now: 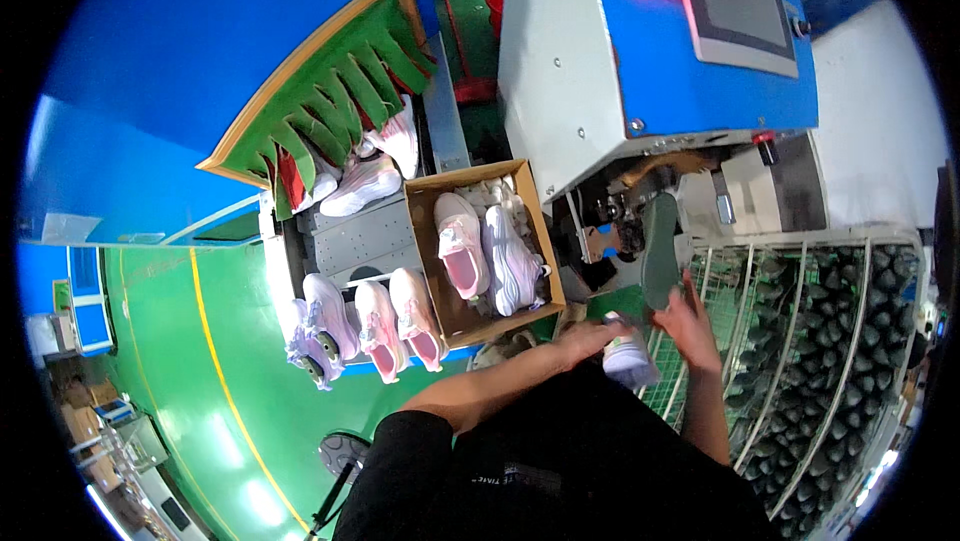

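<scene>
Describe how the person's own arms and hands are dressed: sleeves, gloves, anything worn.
Both forearms are bare. The left hand and right hand wear no gloves, and no watch, ring or band can be made out. A short black sleeve covers the left upper arm, part of a black top with small pale lettering across its front. The right sleeve is out of sight.

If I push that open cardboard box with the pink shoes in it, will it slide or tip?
The brown cardboard box would probably slide rather than tip: it looks low and wide. It likely feels light for its size, since it holds only a few pink-and-white sneakers. Its thin, open-topped walls may flex if squeezed. It sits near the ledge's edge, so a hard shove might send it over.
</scene>
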Available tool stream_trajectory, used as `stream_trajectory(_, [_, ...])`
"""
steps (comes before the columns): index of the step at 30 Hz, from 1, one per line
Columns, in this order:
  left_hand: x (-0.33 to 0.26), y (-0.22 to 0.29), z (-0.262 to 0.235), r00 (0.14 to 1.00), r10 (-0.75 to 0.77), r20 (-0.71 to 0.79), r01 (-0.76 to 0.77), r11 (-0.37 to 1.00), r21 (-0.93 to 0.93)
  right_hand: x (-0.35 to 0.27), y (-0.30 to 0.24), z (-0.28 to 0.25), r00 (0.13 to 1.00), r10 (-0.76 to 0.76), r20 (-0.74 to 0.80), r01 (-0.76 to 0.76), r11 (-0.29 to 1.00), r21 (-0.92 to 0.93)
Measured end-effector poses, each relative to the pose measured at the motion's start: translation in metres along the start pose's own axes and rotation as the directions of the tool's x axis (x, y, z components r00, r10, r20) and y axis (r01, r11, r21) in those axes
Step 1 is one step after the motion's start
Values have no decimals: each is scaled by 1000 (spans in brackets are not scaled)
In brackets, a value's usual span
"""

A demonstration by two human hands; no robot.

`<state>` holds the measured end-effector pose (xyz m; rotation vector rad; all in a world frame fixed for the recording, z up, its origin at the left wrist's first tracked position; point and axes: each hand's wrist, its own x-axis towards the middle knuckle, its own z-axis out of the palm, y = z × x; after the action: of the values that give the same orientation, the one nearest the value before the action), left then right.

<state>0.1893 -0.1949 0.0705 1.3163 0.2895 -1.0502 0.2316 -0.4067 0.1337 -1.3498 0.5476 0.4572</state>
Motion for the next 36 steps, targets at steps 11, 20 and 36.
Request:
stream_trajectory(11, [-97,39,10,847,457,-273,-150,697,701,-2,42,-41,953,-248,176,214,959,187])
stream_trajectory(20, [-44,40,120,845,504,-179,-290,713,638,-49,175,-222,858,-82,-507,-91,947,-308])
stream_trajectory(36, [22,70,264,986,92,-141,36,704,710,-119,435,-571,39,-212,-976,-125,968,-216])
